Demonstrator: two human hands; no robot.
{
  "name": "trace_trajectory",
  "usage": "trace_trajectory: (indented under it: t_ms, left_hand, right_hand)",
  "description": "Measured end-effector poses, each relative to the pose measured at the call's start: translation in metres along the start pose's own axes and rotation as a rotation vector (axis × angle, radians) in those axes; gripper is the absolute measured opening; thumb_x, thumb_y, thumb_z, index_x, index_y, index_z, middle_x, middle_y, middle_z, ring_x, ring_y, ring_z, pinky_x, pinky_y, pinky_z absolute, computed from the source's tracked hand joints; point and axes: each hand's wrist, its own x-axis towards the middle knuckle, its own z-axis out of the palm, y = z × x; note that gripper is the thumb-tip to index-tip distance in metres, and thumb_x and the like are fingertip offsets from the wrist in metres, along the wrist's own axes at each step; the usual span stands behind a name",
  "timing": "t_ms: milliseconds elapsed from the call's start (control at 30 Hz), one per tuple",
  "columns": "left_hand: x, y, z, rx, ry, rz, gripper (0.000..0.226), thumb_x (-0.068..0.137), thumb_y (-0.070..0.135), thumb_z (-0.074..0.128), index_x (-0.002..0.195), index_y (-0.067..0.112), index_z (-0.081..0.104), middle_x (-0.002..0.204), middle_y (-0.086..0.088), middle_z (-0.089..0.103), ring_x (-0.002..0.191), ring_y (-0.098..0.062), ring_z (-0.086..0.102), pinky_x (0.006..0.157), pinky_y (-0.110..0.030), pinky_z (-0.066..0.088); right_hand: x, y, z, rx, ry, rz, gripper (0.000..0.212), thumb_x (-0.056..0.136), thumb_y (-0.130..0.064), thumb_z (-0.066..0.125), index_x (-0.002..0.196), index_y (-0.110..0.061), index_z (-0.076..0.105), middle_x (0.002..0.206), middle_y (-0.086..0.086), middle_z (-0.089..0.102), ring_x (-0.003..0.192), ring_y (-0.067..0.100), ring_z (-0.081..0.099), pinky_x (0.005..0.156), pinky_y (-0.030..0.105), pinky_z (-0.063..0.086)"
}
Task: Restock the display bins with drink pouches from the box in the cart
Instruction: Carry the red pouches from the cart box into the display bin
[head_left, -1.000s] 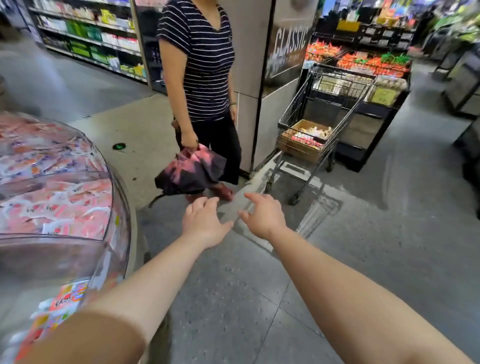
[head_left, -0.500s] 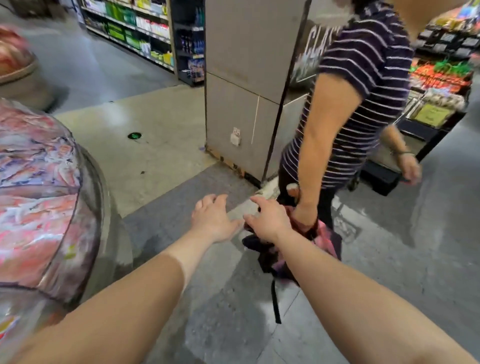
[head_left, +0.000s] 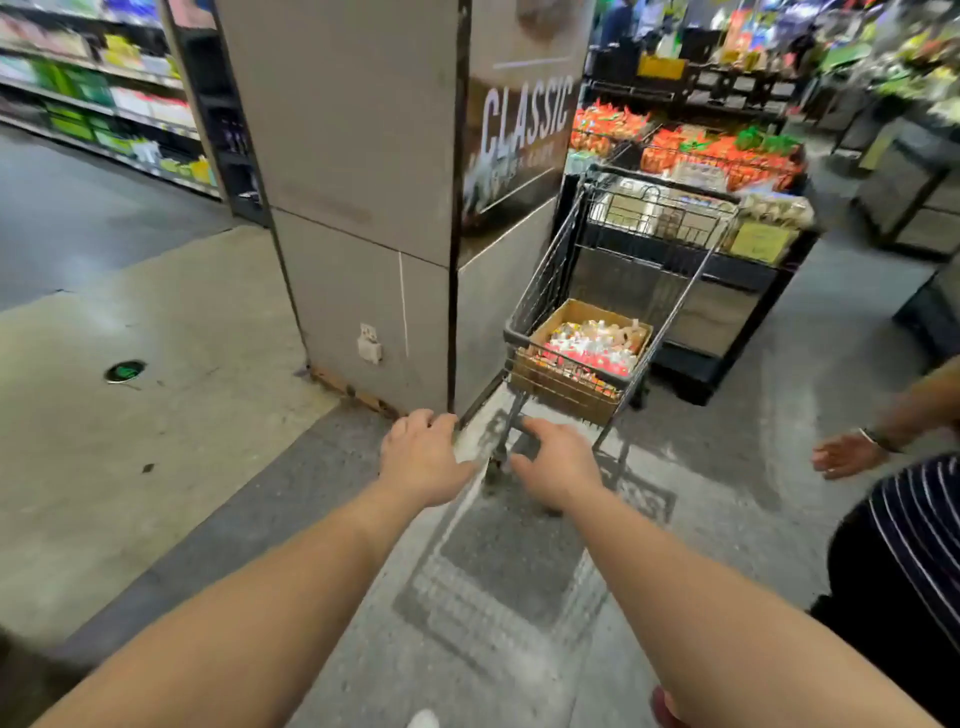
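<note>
Left hand (head_left: 422, 462), right hand (head_left: 558, 462) – both relaxed, empty, short of shopping cart (head_left: 613, 291). Risk – bystander (head_left: 883, 519) near right; collision possible en route to cardboard box (head_left: 582, 358).

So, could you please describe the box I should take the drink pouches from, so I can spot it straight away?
Find the wide grey pillar with "CLASSIC" on its dark side panel. Just right of its corner stands a wire shopping cart, in front of a black produce stand. The cardboard box sits in the cart's basket, open-topped and full of red and white drink pouches; it is the only box in the cart.
</note>
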Motion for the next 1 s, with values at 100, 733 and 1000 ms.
trace_trajectory:
  t_ms: [100, 733, 1000]
  left_hand:
    - [0.077, 0.035, -0.012, 0.024, 0.034, 0.131, 0.069, 0.081, 0.056, 0.058, 0.141, 0.028, 0.038, 0.146, -0.004, 0.036, 0.135, -0.029, 0.032, 0.11, -0.039, 0.028]
    - [0.459, 0.207, 0.035, -0.107, -0.084, 0.116, 0.069, 0.078, 0.056, 0.061, 0.139, 0.031, 0.04, 0.139, -0.003, 0.041, 0.13, -0.029, 0.037, 0.108, -0.041, 0.033]
    - [0.585, 0.206, 0.085, -0.234, -0.277, -0.086, 0.07, 0.075, 0.05, 0.066, 0.137, 0.025, 0.046, 0.132, -0.008, 0.053, 0.122, -0.031, 0.049, 0.102, -0.037, 0.041]
  right_hand:
    - [0.057, 0.013, -0.034, -0.015, 0.103, 0.074, 0.056, 0.089, -0.039, 0.058, 0.141, -0.031, 0.041, 0.141, 0.003, 0.044, 0.131, 0.028, 0.038, 0.105, 0.04, 0.038]
    - [0.423, 0.17, -0.157, -0.071, 0.09, 0.276, 0.054, 0.089, -0.043, 0.057, 0.14, -0.033, 0.041, 0.138, 0.005, 0.046, 0.127, 0.029, 0.042, 0.102, 0.044, 0.043]
    - [0.554, 0.202, -0.134, 0.016, -0.144, 0.302, 0.058, 0.088, -0.035, 0.062, 0.141, -0.024, 0.042, 0.138, 0.007, 0.052, 0.12, 0.028, 0.055, 0.096, 0.037, 0.046]
